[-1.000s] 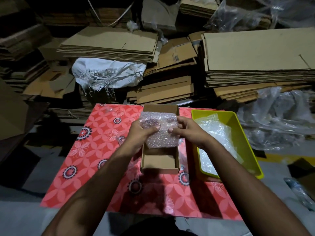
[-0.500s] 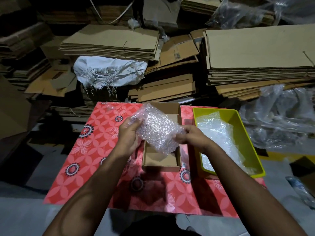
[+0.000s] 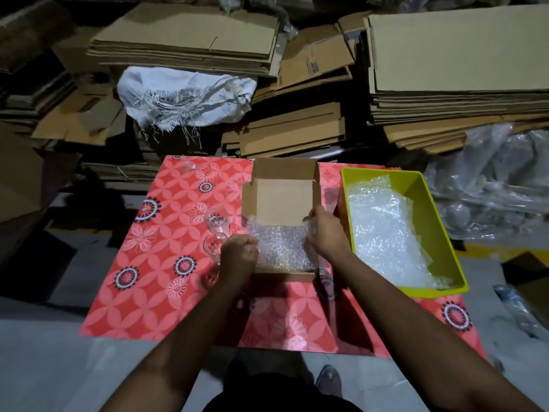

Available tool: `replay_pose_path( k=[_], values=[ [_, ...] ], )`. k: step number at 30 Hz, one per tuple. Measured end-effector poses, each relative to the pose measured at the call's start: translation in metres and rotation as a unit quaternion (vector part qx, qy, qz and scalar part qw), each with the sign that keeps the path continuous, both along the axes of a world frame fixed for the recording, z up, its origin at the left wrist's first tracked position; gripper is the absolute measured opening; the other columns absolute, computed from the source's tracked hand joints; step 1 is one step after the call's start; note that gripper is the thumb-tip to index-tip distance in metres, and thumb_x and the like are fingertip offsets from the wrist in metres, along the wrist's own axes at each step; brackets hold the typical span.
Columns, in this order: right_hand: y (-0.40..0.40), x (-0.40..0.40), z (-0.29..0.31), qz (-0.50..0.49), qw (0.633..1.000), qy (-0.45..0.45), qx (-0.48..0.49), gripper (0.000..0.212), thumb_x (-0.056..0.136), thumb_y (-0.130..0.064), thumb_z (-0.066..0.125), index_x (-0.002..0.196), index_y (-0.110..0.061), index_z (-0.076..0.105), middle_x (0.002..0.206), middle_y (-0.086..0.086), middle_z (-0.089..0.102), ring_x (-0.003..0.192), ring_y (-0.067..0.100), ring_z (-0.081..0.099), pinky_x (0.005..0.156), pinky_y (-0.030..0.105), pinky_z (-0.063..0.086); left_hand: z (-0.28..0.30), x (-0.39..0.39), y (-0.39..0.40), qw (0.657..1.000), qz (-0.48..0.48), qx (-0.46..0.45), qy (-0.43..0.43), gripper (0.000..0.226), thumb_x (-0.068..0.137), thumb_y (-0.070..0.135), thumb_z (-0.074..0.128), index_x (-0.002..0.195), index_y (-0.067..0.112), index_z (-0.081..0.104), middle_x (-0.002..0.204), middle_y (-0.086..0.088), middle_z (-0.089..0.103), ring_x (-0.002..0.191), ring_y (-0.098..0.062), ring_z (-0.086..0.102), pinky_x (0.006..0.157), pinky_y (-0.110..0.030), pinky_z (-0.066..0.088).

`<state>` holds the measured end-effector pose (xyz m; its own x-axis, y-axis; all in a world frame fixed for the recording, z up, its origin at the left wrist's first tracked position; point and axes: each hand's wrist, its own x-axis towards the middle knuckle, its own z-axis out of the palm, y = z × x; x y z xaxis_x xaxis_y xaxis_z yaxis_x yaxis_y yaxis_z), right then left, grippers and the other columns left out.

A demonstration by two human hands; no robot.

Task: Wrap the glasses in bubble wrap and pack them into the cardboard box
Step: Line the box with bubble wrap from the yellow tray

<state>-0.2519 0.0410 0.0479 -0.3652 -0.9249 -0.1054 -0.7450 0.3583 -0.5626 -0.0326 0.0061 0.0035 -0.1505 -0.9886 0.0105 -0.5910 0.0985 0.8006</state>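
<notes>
So the cardboard box (image 3: 280, 200) is sitting open on a red flowery mat (image 3: 166, 263), and everything kind of lines up around it. The bubble-wrapped bundle (image 3: 280, 248) is lying in the near half of the box, stretched pretty much from wall to wall, with the far half showing bare cardboard. The left hand (image 3: 239, 254) is at the box's near-left corner, fingers curled round that end of the bundle, while the right hand (image 3: 325, 233) is at the box's right wall, pinching the other end of the wrap. Just left of the box there's an unwrapped clear glass (image 3: 217, 226) on the mat, and it looks like another one beside it, hard to tell how they're lying. Right of the box sits a yellow-green tray (image 3: 416, 185) with loose bubble wrap sheets (image 3: 386, 233) in it. Behind the box, stacks of flattened cardboard (image 3: 457, 63).
</notes>
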Motion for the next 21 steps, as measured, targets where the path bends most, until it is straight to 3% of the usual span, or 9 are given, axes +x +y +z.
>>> replay_pose_path(
  k=[3, 5, 8, 11, 13, 15, 18, 21],
  values=[
    [0.01, 0.003, -0.01, 0.004, 0.993, 0.114, -0.019, 0.058, 0.075, -0.014, 0.077, 0.126, -0.015, 0.048, 0.118, 0.015, 0.056, 0.105, 0.037, 0.056, 0.082, 0.045, 0.054, -0.014, -0.001, -0.003, 0.994, -0.06, 0.036, -0.088, 0.03, 0.08, 0.015, 0.064, 0.109, 0.011, 0.073, 0.108, -0.011, 0.068, 0.102, -0.026, 0.063, 0.085, -0.024, 0.044],
    [0.019, 0.008, -0.013, 0.021, 0.983, 0.172, -0.057, 0.046, 0.077, -0.01, 0.071, 0.12, -0.013, 0.054, 0.113, 0.015, 0.055, 0.102, 0.037, 0.053, 0.078, 0.044, 0.053, -0.019, 0.001, 0.002, 0.986, -0.085, 0.012, -0.14, 0.034, 0.082, 0.017, 0.066, 0.116, 0.013, 0.068, 0.116, -0.012, 0.059, 0.109, -0.026, 0.056, 0.09, -0.03, 0.046],
    [0.021, 0.025, -0.02, 0.13, 0.981, 0.139, -0.021, 0.034, 0.077, -0.003, 0.063, 0.11, -0.012, 0.062, 0.108, 0.013, 0.057, 0.099, 0.035, 0.058, 0.077, 0.041, 0.052, -0.02, 0.003, 0.009, 0.973, -0.078, -0.098, -0.191, 0.034, 0.084, 0.014, 0.066, 0.118, 0.01, 0.063, 0.126, -0.014, 0.048, 0.116, -0.027, 0.047, 0.098, -0.037, 0.046],
    [0.014, 0.04, -0.03, 0.223, 0.959, 0.14, 0.103, 0.024, 0.08, -0.018, 0.071, 0.103, -0.011, 0.067, 0.105, 0.012, 0.065, 0.101, 0.034, 0.063, 0.081, 0.038, 0.054, -0.021, -0.002, 0.004, 0.921, -0.178, -0.193, -0.288, 0.029, 0.084, 0.014, 0.058, 0.112, 0.014, 0.066, 0.121, -0.01, 0.061, 0.112, -0.028, 0.054, 0.095, -0.042, 0.046],
    [0.012, 0.043, -0.04, 0.234, 0.947, 0.159, 0.154, 0.023, 0.082, -0.028, 0.071, 0.098, -0.013, 0.065, 0.104, 0.013, 0.067, 0.1, 0.034, 0.066, 0.083, 0.037, 0.055, -0.023, -0.009, 0.001, 0.875, -0.262, -0.189, -0.362, 0.03, 0.091, 0.028, 0.046, 0.112, 0.019, 0.065, 0.116, -0.003, 0.066, 0.111, -0.026, 0.055, 0.093, -0.043, 0.043],
    [0.012, 0.043, -0.051, 0.22, 0.948, 0.161, 0.166, 0.028, 0.086, -0.03, 0.068, 0.106, -0.011, 0.063, 0.11, 0.012, 0.065, 0.106, 0.034, 0.063, 0.087, 0.037, 0.053, -0.025, -0.011, 0.001, 0.844, -0.306, -0.166, -0.408, 0.042, 0.094, 0.037, 0.034, 0.114, 0.017, 0.066, 0.12, -0.004, 0.067, 0.115, -0.025, 0.056, 0.099, -0.045, 0.039],
    [0.009, 0.042, -0.057, 0.213, 0.949, 0.157, 0.171, 0.041, 0.086, -0.028, 0.071, 0.118, -0.008, 0.057, 0.119, 0.013, 0.059, 0.113, 0.034, 0.057, 0.093, 0.038, 0.049, -0.027, -0.016, 0.001, 0.822, -0.329, -0.127, -0.447, 0.06, 0.094, 0.046, 0.018, 0.116, 0.016, 0.065, 0.126, -0.005, 0.065, 0.123, -0.025, 0.053, 0.112, -0.052, 0.026],
    [0.0, 0.044, -0.063, 0.208, 0.95, 0.136, 0.189, 0.051, 0.083, -0.024, 0.074, 0.126, -0.006, 0.054, 0.125, 0.014, 0.056, 0.117, 0.033, 0.057, 0.097, 0.038, 0.049, -0.021, -0.021, 0.002, 0.804, -0.334, -0.11, -0.48, 0.067, 0.095, 0.053, 0.016, 0.123, 0.014, 0.062, 0.134, -0.009, 0.06, 0.132, -0.027, 0.046, 0.115, -0.054, 0.02]
  ],
)
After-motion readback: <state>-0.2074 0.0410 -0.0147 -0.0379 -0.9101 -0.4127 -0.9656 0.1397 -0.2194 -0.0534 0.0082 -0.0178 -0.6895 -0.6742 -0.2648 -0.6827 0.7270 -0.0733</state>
